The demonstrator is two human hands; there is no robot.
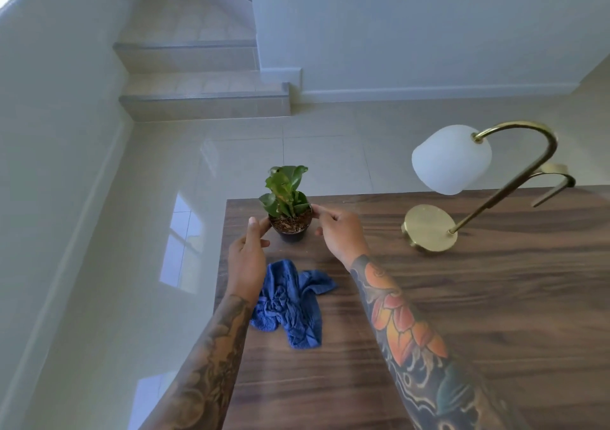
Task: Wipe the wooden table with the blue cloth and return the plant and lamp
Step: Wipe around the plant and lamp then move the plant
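A small green plant (286, 195) in a dark pot stands near the far left corner of the wooden table (462, 314). My left hand (247, 254) holds the pot's left rim with thumb and fingers. On the opposite side my right hand (336, 231) pinches the right rim. The crumpled blue cloth (290, 304) lies on the table just below the pot, between my forearms. A brass lamp (462, 178) with a white globe shade stands at the far right, its round base (429, 228) on the wood.
The table's left edge and far edge run close to the pot. Glossy tiled floor (165, 182) lies beyond, with two steps (204, 99) and white walls further back.
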